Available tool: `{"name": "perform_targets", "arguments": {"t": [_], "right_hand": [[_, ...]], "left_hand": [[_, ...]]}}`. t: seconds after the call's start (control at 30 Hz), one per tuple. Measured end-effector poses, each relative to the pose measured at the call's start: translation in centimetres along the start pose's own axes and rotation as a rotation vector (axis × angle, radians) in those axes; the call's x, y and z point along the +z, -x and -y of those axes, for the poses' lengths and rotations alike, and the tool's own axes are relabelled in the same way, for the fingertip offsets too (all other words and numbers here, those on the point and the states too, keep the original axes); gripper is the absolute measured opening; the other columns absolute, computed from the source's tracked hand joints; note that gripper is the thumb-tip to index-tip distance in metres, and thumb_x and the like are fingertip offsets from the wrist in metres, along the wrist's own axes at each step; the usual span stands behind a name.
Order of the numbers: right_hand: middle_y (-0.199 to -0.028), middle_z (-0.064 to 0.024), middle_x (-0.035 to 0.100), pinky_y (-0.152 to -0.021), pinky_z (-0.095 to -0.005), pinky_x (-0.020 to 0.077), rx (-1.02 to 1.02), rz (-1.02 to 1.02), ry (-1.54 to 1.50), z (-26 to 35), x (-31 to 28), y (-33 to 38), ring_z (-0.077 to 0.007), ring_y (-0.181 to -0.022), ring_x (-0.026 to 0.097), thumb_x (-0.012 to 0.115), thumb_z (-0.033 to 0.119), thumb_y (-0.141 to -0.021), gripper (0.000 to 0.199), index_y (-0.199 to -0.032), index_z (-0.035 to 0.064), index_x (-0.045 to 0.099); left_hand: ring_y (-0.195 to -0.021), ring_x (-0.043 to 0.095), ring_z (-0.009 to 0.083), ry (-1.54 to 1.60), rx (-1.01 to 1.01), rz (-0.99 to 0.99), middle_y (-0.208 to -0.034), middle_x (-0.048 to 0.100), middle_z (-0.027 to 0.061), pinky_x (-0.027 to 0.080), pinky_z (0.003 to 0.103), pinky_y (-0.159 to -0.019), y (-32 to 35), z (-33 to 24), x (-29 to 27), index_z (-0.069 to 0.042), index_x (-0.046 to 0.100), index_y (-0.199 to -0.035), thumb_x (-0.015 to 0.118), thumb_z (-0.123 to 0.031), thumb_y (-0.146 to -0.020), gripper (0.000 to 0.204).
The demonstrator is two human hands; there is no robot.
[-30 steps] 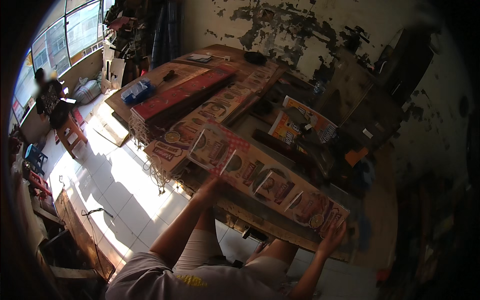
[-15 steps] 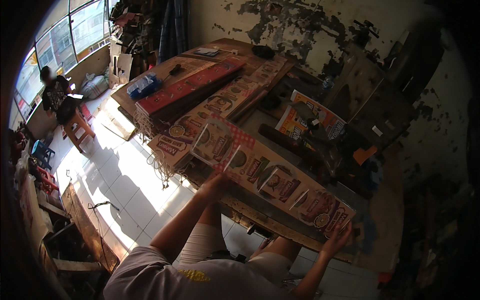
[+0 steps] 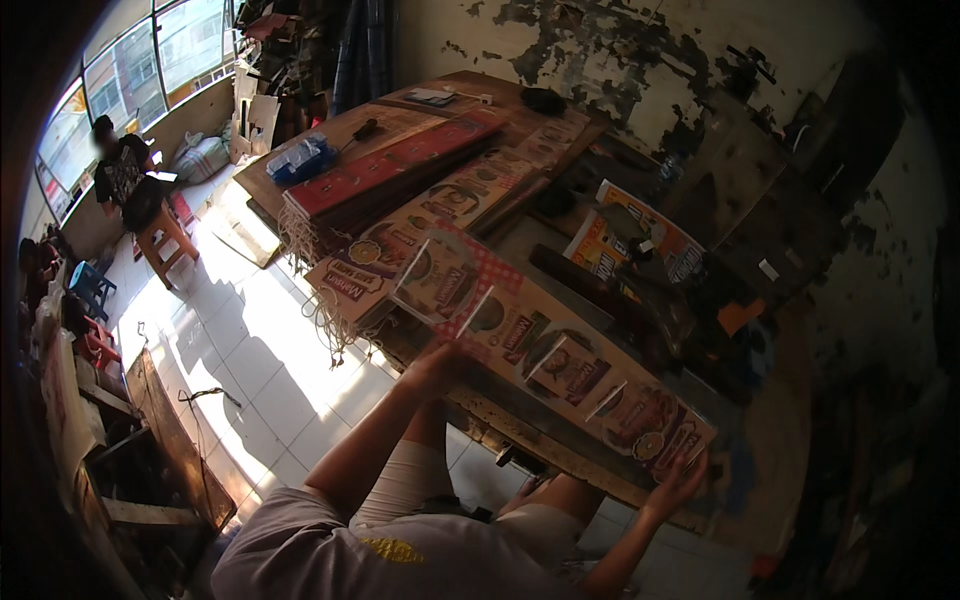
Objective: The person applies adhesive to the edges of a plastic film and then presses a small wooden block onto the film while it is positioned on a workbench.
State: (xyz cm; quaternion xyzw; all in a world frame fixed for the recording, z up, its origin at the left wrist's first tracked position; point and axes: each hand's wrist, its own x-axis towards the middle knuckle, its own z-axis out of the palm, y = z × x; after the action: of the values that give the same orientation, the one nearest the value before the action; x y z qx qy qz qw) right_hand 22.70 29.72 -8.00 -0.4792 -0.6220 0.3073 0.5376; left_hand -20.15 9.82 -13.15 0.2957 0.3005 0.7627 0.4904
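A long printed cardboard display panel (image 3: 560, 350) lies slantwise before me at the table's near edge. It bears food pictures, red checks and several pale raised edges that catch the light. My left hand (image 3: 440, 366) grips its near long edge left of the middle, with the fingers partly hidden. At the panel's right end my right hand (image 3: 680, 487) holds the corner, fingers on the printed face. Just beyond the panel lies a stack of similar printed panels (image 3: 425, 215), with strings hanging from its left end.
Red panels (image 3: 400, 165) lie stacked on the wooden table (image 3: 455, 90), with a blue packet (image 3: 302, 160) beside them. A dark machine (image 3: 650, 300) stands on the right, near orange printed sheets (image 3: 640, 235). Another person (image 3: 130, 180) sits by the window on a wooden stool (image 3: 165, 245).
The whole view has shifted slightly, so the scene sits a little further right. Both hands keep their hold on the panel, which has hardly moved.
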Motion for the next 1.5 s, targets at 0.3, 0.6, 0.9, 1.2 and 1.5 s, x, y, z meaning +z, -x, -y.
{"name": "perform_targets", "arguments": {"t": [0.3,0.6,0.9,1.2,1.5], "right_hand": [[-0.148,-0.0199,0.05,-0.094,-0.0378,0.0556,0.003,-0.014,-0.027,-1.0,-0.2,0.0,-0.0287,-0.126,0.059,0.06,0.042,-0.105,0.064,-0.152,0.0033,0.041],[-0.146,-0.0196,0.052,-0.085,-0.0374,0.0594,0.013,-0.013,-0.04,0.5,0.3,0.3,-0.0288,-0.12,0.062,0.06,0.042,-0.104,0.063,-0.152,0.0066,0.041],[-0.144,-0.019,0.053,-0.087,-0.0373,0.059,-0.009,-0.001,-0.005,-0.5,-0.1,-0.1,-0.027,-0.12,0.062,0.06,0.041,-0.105,0.06,-0.151,0.0066,0.044],[-0.145,-0.0191,0.053,-0.085,-0.0368,0.0588,-0.001,-0.015,-0.002,0.4,0.2,0.2,-0.0266,-0.12,0.062,0.059,0.039,-0.105,0.06,-0.152,0.0049,0.042],[-0.145,-0.0189,0.053,-0.082,-0.0357,0.0598,0.005,-0.014,-0.007,0.1,0.1,0.1,-0.0261,-0.118,0.063,0.06,0.04,-0.105,0.061,-0.152,0.0055,0.042]], "left_hand": [[-0.113,0.065,0.0268,-0.022,0.013,-0.037,-0.122,0.067,0.0151,0.052,0.042,-0.099,-0.2,0.0,0.4,0.003,0.062,-0.127,0.055,-0.031,-0.103,0.042],[-0.112,0.066,0.0267,0.068,0.024,-0.043,-0.12,0.068,0.0154,0.052,0.041,-0.098,-0.2,0.0,0.7,0.002,0.063,-0.123,0.056,-0.028,-0.102,0.038],[-0.113,0.066,0.0282,0.035,0.033,-0.023,-0.12,0.068,0.0187,0.05,0.04,-0.101,-0.4,-0.3,0.9,0.005,0.064,-0.118,0.054,-0.024,-0.103,0.035],[-0.112,0.065,0.0247,0.022,0.069,-0.017,-0.117,0.069,0.0146,0.05,0.039,-0.099,-0.4,-0.4,1.4,0.003,0.065,-0.12,0.055,-0.027,-0.102,0.036],[-0.113,0.065,0.0293,0.065,0.08,-0.045,-0.117,0.067,0.0184,0.049,0.042,-0.102,-0.3,0.5,0.5,0.006,0.059,-0.12,0.05,-0.022,-0.104,0.033]]}}
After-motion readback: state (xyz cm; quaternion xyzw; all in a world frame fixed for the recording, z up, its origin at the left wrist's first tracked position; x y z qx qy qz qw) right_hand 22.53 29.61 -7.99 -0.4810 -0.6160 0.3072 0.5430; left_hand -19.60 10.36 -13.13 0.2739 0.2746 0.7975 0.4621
